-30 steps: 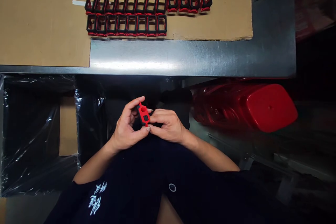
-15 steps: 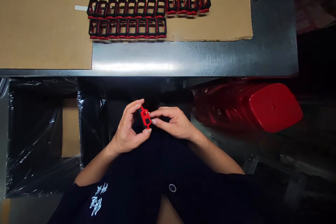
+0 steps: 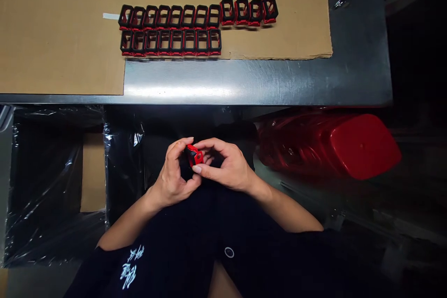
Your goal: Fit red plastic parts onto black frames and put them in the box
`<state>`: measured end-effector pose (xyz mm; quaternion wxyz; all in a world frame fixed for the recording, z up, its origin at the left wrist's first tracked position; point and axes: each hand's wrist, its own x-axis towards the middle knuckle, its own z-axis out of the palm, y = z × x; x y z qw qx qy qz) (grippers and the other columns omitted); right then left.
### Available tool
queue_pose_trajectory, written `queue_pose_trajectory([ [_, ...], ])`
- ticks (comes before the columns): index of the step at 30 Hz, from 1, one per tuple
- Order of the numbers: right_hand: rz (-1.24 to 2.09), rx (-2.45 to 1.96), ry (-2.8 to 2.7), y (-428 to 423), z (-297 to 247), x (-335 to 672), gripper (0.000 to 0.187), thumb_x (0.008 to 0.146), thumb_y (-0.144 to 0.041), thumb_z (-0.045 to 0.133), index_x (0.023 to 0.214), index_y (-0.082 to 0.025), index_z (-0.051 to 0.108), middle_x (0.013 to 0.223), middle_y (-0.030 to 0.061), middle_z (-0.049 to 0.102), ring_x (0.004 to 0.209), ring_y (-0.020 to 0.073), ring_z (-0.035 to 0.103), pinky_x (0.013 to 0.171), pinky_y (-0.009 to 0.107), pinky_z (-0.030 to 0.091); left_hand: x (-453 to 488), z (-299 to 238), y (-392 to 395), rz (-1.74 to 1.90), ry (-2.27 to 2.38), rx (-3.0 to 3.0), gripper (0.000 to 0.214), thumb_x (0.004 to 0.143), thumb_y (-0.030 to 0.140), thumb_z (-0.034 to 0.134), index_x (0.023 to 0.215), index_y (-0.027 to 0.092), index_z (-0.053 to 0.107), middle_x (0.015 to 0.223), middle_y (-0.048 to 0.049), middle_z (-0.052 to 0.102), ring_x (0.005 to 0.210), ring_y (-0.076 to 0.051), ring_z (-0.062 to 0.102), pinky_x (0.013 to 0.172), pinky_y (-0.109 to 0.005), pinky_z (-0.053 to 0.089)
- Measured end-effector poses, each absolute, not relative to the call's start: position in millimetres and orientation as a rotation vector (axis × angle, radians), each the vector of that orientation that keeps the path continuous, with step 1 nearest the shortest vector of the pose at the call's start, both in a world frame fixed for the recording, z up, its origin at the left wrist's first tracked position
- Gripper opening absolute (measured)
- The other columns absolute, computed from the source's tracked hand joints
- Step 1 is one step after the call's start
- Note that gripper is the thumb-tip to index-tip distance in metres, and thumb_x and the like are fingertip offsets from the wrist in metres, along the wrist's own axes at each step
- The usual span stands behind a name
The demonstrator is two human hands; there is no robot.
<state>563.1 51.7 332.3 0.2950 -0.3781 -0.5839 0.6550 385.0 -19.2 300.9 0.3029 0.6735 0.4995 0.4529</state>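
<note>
In front of my body I handle a small red-and-black plastic frame, tilted between both hands. My right hand pinches it from the right, with the thumb on its lower edge and the index finger near its top. Around its left side curls my left hand, fingertips at the upper end and the thumb just below the piece. The fingers cover part of the frame.
Similar black-and-red frames stand in two rows on cardboard over a metal table. Below the table edge are a red plastic-covered object at right and a black plastic-lined box at left.
The frame has turned between my hands, so a different side shows. My right hand has moved left and now grips it more fully. The view has shifted slightly.
</note>
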Motion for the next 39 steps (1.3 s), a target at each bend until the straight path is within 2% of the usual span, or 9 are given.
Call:
queue_pose_trajectory([
  [6, 1.815, -0.927, -1.502, 49.8, 321.4, 565.1, 0.029, 0.08, -0.028, 0.083, 0.107, -0.02, 0.075, 0.093, 0.003, 0.075, 0.071, 0.0127, 0.068, 0.066, 0.025, 0.058, 375.8, 295.2, -16.8, 1.267, 1.259, 2.157, 0.113, 0.079, 0.003, 0.073, 0.165, 0.027, 0.004, 0.147, -0.0202, 0.052, 0.131, -0.029, 0.059, 0.099, -0.047, 0.06],
  [12, 2.295, -0.861, -0.978, 50.2, 308.7, 566.7, 0.034, 0.079, -0.032, 0.085, 0.11, -0.022, 0.075, 0.094, 0.002, 0.077, 0.077, 0.0167, 0.073, 0.074, 0.031, 0.061, 367.7, 309.2, -18.1, 1.167, 1.179, 2.113, 0.112, 0.084, 0.005, 0.072, 0.165, 0.021, -0.003, 0.144, -0.0253, 0.055, 0.123, -0.028, 0.064, 0.09, -0.042, 0.063],
  [16, 2.496, -0.872, -0.707, 51.4, 304.4, 562.5, 0.038, 0.074, -0.039, 0.088, 0.104, -0.019, 0.075, 0.088, 0.0029, 0.076, 0.069, 0.0154, 0.072, 0.06, 0.026, 0.059, 371.7, 313.7, -19.7, 1.192, 1.255, 1.876, 0.109, 0.084, 0.023, 0.079, 0.166, 0.022, 0.006, 0.141, -0.0237, 0.057, 0.095, -0.02, 0.068, 0.069, -0.03, 0.06],
  [19, 2.551, -0.922, -0.567, 51.0, 302.0, 558.2, 0.039, 0.073, -0.042, 0.088, 0.1, -0.017, 0.073, 0.084, 0.0023, 0.075, 0.064, 0.0133, 0.07, 0.053, 0.022, 0.057, 373.8, 312.8, -20.9, 1.174, 1.331, 1.713, 0.109, 0.082, 0.029, 0.08, 0.165, 0.023, 0.01, 0.138, -0.0206, 0.058, 0.09, -0.019, 0.067, 0.069, -0.03, 0.06],
  [24, 2.533, -1.01, -0.68, 52.0, 303.4, 539.1, 0.037, 0.073, -0.041, 0.091, 0.088, -0.016, 0.068, 0.063, -0.004, 0.067, 0.042, 0.0062, 0.056, 0.042, 0.017, 0.047, 364.4, 315.2, -21.5, 0.923, 1.448, 1.75, 0.092, 0.081, 0.024, 0.075, 0.16, 0.025, 0.027, 0.135, -0.0164, 0.059, 0.115, -0.029, 0.063, 0.092, -0.044, 0.06],
  [29, 2.476, -1.082, -0.925, 59.2, 309.9, 514.5, 0.039, 0.076, -0.045, 0.088, 0.098, -0.016, 0.075, 0.074, 0.0005, 0.072, 0.058, 0.0097, 0.065, 0.056, 0.021, 0.054, 316.1, 321.3, -25.6, 0.926, 1.51, 1.814, 0.072, 0.078, 0.021, 0.074, 0.146, 0.024, 0.048, 0.133, -0.0125, 0.062, 0.124, -0.029, 0.059, 0.107, -0.048, 0.052],
  [32, 2.361, -1.212, -1.043, 62.3, 303.2, 512.8, 0.039, 0.076, -0.047, 0.088, 0.1, -0.018, 0.078, 0.08, 0.0022, 0.074, 0.067, 0.0121, 0.069, 0.063, 0.023, 0.056, 248.5, 306.5, -27.4, 1.081, 1.859, 1.564, 0.069, 0.074, 0.024, 0.078, 0.139, 0.023, 0.056, 0.138, -0.0104, 0.061, 0.13, -0.03, 0.057, 0.113, -0.047, 0.047],
  [35, 2.259, -1.394, -1.105, 63.6, 287.0, 518.9, 0.042, 0.072, -0.05, 0.09, 0.096, -0.018, 0.079, 0.079, 0.0038, 0.074, 0.069, 0.0138, 0.069, 0.067, 0.025, 0.056, 163.0, 268.4, -25.0, 1.339, 2.246, 0.813, 0.067, 0.075, 0.031, 0.082, 0.135, 0.021, 0.057, 0.129, -0.0084, 0.065, 0.115, -0.023, 0.065, 0.101, -0.036, 0.054],
  [39, 2.144, -1.622, -1.093, 66.0, 271.3, 527.0, 0.05, 0.063, -0.055, 0.094, 0.093, -0.018, 0.08, 0.08, 0.0047, 0.075, 0.071, 0.0154, 0.068, 0.067, 0.026, 0.056, 81.6, 203.6, -22.2, 1.202, 2.395, 0.174, 0.035, 0.098, 0.041, 0.059, 0.121, 0.014, 0.062, 0.106, -0.0078, 0.069, 0.086, -0.016, 0.067, 0.075, -0.03, 0.058],
])
